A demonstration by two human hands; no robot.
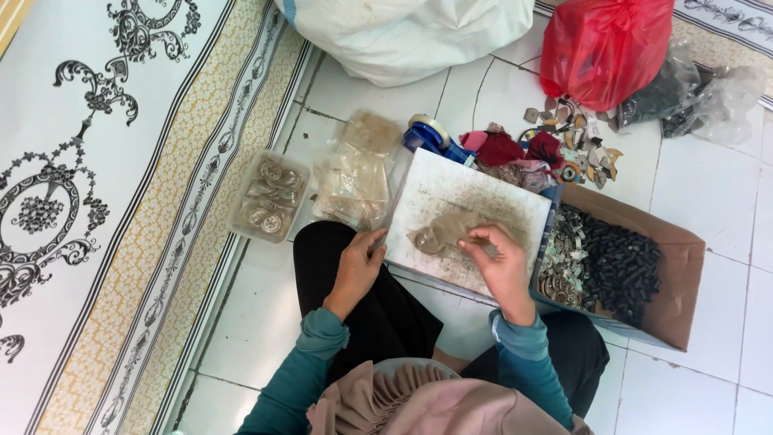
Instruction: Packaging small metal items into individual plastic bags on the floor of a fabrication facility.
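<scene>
**Brown bag under my right fingers, on the board**

My right hand [501, 259] pinches the small brownish bag [439, 234], which stretches leftward toward my left hand [358, 262], curled on the white board's [475, 189] near edge. Right of it is the cardboard box [668, 242] of dark parts; beyond my left hand, clear packets [354, 181]; farthest, the red bag [604, 48].

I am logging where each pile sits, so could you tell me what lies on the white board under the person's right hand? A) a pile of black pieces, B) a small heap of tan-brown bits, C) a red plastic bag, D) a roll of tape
B: the right hand rests on a small tan-brown heap on the white board; the red bag, tape roll and black pieces lie off it.
</scene>
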